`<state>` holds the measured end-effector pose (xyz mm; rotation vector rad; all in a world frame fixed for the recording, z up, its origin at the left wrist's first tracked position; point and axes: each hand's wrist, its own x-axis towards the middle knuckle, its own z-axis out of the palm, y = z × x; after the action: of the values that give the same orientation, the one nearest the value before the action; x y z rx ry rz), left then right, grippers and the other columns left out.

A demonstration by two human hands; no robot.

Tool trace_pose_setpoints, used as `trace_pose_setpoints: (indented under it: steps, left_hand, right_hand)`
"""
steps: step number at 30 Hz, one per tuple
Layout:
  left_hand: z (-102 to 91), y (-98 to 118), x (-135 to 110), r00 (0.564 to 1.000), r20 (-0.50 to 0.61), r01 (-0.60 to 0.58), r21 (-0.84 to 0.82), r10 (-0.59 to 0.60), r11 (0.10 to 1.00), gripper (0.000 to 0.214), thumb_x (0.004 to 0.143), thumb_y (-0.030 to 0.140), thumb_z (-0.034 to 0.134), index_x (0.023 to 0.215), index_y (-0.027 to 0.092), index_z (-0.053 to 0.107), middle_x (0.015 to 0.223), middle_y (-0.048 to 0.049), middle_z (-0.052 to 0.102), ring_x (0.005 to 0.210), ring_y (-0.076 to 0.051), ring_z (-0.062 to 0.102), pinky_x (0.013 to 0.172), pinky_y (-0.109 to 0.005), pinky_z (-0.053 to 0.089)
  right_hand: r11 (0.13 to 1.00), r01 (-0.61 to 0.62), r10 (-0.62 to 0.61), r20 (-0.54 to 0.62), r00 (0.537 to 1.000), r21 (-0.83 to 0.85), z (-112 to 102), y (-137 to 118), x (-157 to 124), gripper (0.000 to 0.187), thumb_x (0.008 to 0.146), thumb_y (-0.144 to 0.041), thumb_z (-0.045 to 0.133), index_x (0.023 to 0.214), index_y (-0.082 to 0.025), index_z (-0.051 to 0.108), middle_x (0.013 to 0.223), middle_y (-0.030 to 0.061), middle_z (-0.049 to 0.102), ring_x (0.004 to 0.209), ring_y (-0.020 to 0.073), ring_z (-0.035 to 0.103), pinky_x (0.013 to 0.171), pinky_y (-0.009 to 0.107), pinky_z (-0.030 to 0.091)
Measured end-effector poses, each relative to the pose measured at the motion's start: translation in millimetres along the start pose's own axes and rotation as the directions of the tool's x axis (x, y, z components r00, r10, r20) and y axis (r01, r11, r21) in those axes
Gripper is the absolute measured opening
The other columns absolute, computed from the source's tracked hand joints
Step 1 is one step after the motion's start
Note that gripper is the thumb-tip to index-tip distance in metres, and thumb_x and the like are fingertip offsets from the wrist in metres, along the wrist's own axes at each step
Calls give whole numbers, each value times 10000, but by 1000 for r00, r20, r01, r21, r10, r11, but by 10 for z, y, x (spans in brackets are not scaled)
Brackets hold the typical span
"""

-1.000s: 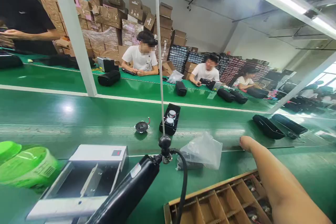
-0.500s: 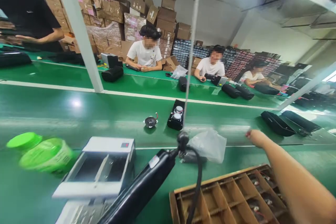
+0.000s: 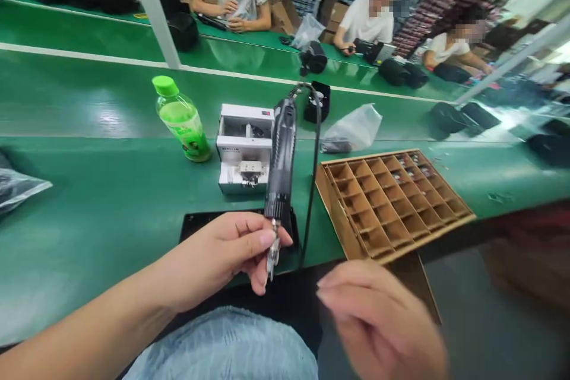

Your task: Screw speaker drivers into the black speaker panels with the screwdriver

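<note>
My left hand [image 3: 227,252] is shut around the lower end of a black electric screwdriver [image 3: 280,160], which hangs upright on a cord with its metal bit pointing down. The bit tip sits just below my fingers, over a black mat [image 3: 200,227] at the bench edge. My right hand [image 3: 378,320] is blurred at the lower right, near the corner of a cardboard divider tray [image 3: 392,205]. Nothing shows in it. Small parts lie in the tray's far compartments.
Beyond the screwdriver stand a white screw feeder [image 3: 244,148] and a green-capped bottle [image 3: 182,122]. A plastic bag [image 3: 354,129] and black speaker housing [image 3: 317,102] lie farther back. Co-workers sit across the green bench.
The view has tilted down and turned, bringing my lap and the tray into view. My right arm has drawn back from the bench, and my left hand now grips the screwdriver.
</note>
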<state>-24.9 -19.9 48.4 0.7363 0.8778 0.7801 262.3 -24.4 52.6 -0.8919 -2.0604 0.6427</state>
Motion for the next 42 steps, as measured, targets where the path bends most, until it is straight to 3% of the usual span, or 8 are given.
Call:
trace_pose_setpoints:
  steps: [3,6,16,20,27,35,42]
  left_hand:
    - [65,-119,-89,1000,13,6,-76,-5,997,477,864,565,936,1026,135,808,712,-26,735,599,-106,672,602,-192,569]
    - [99,-219,-221,998,61,16,-93,-10,996,481,837,531,971,1048,127,815,723,-30,752,619,-101,682,629,-190,600]
    - [63,-480,-394,990,60,-111,-180,124,977,465,848,546,962,995,137,797,711,-15,761,612,-86,712,634,-169,621]
    - [7,-504,-388,991,31,-124,-183,132,975,473,833,565,967,947,141,789,667,-4,739,585,-76,698,613,-147,598]
    - [-37,-524,-309,994,8,-105,-173,107,979,511,818,621,956,958,146,833,627,-7,724,557,-74,683,581,-134,579]
    - [-34,-544,-233,995,-18,-95,-200,93,975,523,781,621,981,913,139,824,644,-15,736,528,-82,685,551,-146,582]
    - [39,-506,-221,996,-16,-88,-242,87,966,512,770,605,993,934,149,826,643,-24,756,519,-84,695,539,-139,574]
  right_hand:
    - [993,-11,36,-223,974,113,650,-302,-207,332,946,-30,670,1129,-298,740,930,1,797,817,145,769,718,270,666]
    - [993,-40,73,-311,948,111,848,-370,-243,265,972,-41,685,1087,-279,713,947,0,788,826,133,761,751,262,661]
    - [993,79,-59,-213,975,87,1002,-349,-352,289,947,-11,667,1091,-256,719,975,-2,798,900,122,755,839,241,647]
    - [991,76,-56,-168,984,112,1025,-321,-273,258,999,-50,624,1169,-229,699,969,21,778,867,134,760,773,259,665]
    - [983,181,-176,-96,980,44,973,-210,-90,301,987,-36,680,1197,-230,771,1042,28,820,938,121,796,841,226,680]
    - [968,238,-246,-120,962,-76,1008,-152,-50,121,1079,-183,608,1041,-197,722,943,42,817,888,134,813,835,241,702]
    - [930,304,-357,-318,878,-205,1150,-55,-275,140,1008,-67,694,1095,-146,771,1059,78,836,999,141,826,889,233,718]
